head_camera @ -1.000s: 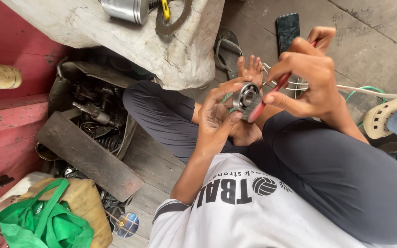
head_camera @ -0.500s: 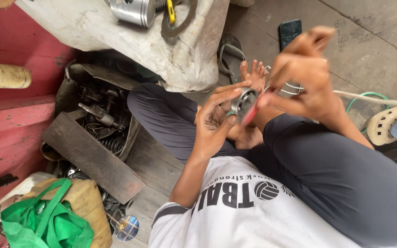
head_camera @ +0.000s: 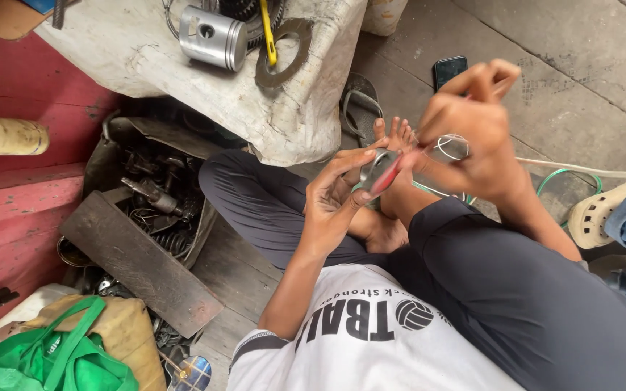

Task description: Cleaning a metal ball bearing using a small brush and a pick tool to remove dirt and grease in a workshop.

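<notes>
**Small round part worked over the lap**

Person sat cross-legged on the plank floor. Left hand [head_camera: 338, 195] was curled around a small round silver metal part [head_camera: 378, 170], fingers closed on its rim, holding it over the bare foot [head_camera: 393, 141] and the dark trousers [head_camera: 516, 289]. Right hand [head_camera: 472, 134] was closed on a thin red-handled tool [head_camera: 393, 170], whose tip met the face of the round part (motion blur hid the exact contact point). A loop of thin wire [head_camera: 452, 145] showed against the right palm; could not tell whether it was held.

Ahead, a worn whitish block [head_camera: 182, 80] carried a shiny silver piston [head_camera: 213, 38], a flat dark metal ring [head_camera: 282, 54] and a yellow-handled tool [head_camera: 266, 32]. Left of the knee, an open dark box of greasy metal parts [head_camera: 157, 203]. A green cloth bag [head_camera: 52, 358] lay near the bottom left corner. A black phone [head_camera: 449, 71] and a sandal [head_camera: 360, 108] lay on the floor beyond the foot.
</notes>
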